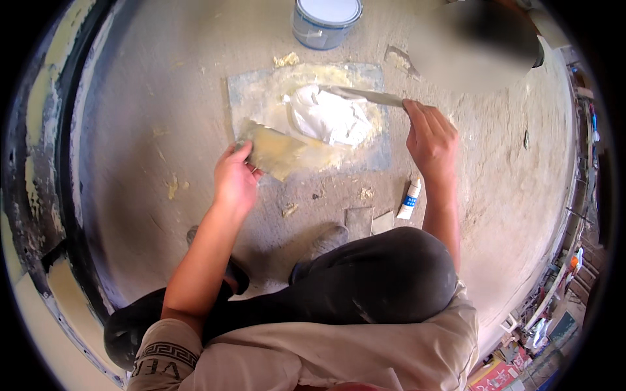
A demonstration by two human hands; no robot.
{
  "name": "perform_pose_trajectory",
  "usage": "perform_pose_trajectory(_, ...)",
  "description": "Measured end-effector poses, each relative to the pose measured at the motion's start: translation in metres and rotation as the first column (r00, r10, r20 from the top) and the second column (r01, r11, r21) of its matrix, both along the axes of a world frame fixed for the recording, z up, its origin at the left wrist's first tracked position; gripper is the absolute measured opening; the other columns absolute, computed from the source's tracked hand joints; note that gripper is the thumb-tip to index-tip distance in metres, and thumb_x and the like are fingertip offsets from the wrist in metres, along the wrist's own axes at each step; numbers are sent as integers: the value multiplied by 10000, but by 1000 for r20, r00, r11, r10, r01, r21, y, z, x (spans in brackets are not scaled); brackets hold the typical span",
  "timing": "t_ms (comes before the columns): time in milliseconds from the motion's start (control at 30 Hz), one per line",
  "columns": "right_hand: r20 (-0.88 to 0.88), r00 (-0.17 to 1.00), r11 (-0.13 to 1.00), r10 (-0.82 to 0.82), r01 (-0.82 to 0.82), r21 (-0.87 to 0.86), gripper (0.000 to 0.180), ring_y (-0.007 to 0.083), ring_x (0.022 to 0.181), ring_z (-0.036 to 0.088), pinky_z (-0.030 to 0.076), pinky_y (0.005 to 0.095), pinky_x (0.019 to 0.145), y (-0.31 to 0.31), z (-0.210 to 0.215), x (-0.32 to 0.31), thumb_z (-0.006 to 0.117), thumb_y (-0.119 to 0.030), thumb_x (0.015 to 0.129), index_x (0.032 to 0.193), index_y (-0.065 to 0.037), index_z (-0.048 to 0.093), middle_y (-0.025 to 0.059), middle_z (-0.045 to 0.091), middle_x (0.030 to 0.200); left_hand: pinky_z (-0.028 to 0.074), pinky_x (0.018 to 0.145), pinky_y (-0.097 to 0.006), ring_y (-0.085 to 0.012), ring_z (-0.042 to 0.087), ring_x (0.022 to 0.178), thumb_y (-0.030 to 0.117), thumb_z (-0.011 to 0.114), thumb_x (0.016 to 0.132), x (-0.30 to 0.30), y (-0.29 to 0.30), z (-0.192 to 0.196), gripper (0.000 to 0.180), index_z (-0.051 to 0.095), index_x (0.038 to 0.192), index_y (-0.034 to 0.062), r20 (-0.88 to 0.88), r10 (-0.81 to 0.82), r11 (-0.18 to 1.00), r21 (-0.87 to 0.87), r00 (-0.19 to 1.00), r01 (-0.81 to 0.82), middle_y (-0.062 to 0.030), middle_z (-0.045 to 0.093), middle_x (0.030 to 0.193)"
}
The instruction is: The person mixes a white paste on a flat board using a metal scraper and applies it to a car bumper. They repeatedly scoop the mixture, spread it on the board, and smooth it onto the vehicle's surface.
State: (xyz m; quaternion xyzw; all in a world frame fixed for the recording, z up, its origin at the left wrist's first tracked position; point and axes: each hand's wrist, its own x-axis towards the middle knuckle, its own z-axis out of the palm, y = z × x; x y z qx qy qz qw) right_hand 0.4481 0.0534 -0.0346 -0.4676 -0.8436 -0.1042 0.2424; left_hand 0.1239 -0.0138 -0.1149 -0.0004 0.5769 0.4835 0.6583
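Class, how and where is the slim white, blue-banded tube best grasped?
The tube is probably best taken across its banded middle, from the person's left: it lies slim and lengthwise, narrow tip away, and the right forearm flanks its right.

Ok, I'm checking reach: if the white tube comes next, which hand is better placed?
Probably the right hand: it is nearer the tube. It holds a long blade, and the left hand a broad scraper, so either would need freeing.

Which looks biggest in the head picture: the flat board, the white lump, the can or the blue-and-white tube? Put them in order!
1. Flat board: largest.
2. White lump and can: too alike to rank, and the can touches the picture's dark rim.
3. Tube: smallest.
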Motion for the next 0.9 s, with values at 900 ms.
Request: perform_pose_trajectory(900, -939, -62, 814, -338, -520, -259, 116, 203, 820, 672, 526, 329, 788, 6, -40, -57, 591, -50, 935, 977, 36, 656, 148, 703, 897, 510, 886, -331, -197, 624, 1007, 125, 494, 981, -74, 37, 61, 174, 548, 1098, 8, 71, 143, 950, 271, 987, -157, -87, 637, 1106)
